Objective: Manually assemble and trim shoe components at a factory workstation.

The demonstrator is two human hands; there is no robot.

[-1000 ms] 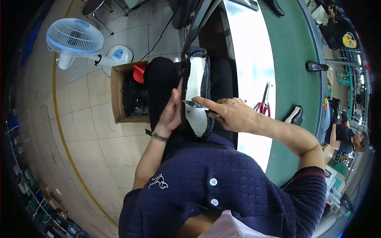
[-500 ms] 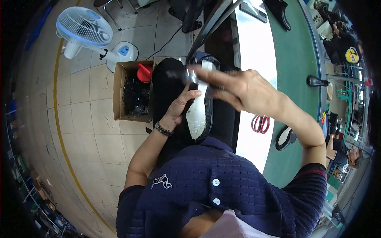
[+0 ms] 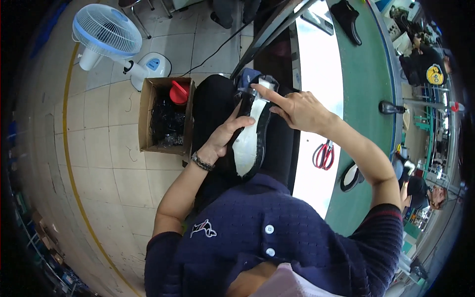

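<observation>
A black shoe (image 3: 247, 146) lies across my lap, its white underside turned up and its far end on blue cloth. My left hand (image 3: 225, 133) is closed round the shoe's left side, with the thumb on the white underside. At the far end my right hand (image 3: 302, 111) reaches in from the right, index finger stretched over a small shiny metal tool (image 3: 247, 91). Its other fingers are bent and partly hidden; the tool's kind is hard to make out.
On the white bench strip (image 3: 314, 79) lie red-handled pliers (image 3: 324, 156) and a phone (image 3: 317, 22). The green belt (image 3: 363, 89) carries other shoes (image 3: 349, 22). At left stand an open cardboard box (image 3: 143, 121) and a fan (image 3: 108, 30). Another person (image 3: 420, 193) is at far right.
My right hand was blurred in motion above the shoe; now it is sharper and nearly still at the far end. My left hand keeps its hold, its thumb slightly farther right.
</observation>
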